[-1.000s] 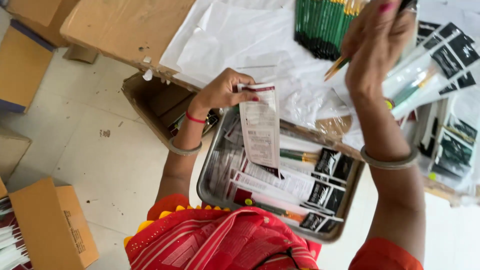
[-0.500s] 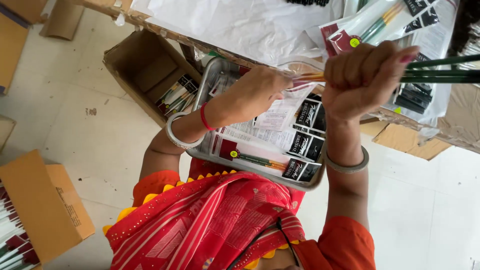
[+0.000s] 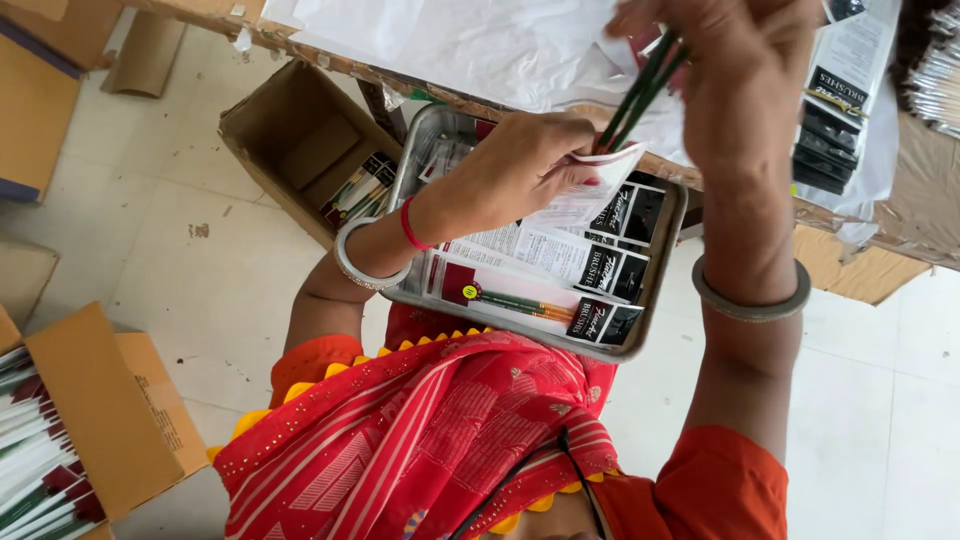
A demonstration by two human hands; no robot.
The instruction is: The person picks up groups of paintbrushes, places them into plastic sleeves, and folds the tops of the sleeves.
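Overhead, the person's left hand (image 3: 520, 165) pinches the open mouth of a clear plastic sleeve (image 3: 590, 195) with a white printed backing, fingers closed on its upper edge just above a metal tray (image 3: 660, 290). Their right hand (image 3: 735, 70) is closed around a small bundle of thin dark green brushes (image 3: 640, 90), whose lower ends dip into the sleeve's mouth; the brushes slant down and to the left from the fist. Both wrists carry silver bangles, and the left also has a red band.

Inside the tray, resting on the person's lap, lie several filled packets (image 3: 545, 275) with black labels and green brush handles showing through. Behind the hands, the surface (image 3: 470, 45) is covered with white paper, and more labelled packets (image 3: 835, 100) lie on it at the upper right. An open cardboard box (image 3: 300, 150) on the tiled floor to the left holds more packets. At the lower left, another carton (image 3: 90, 420) shows white and green brush handles
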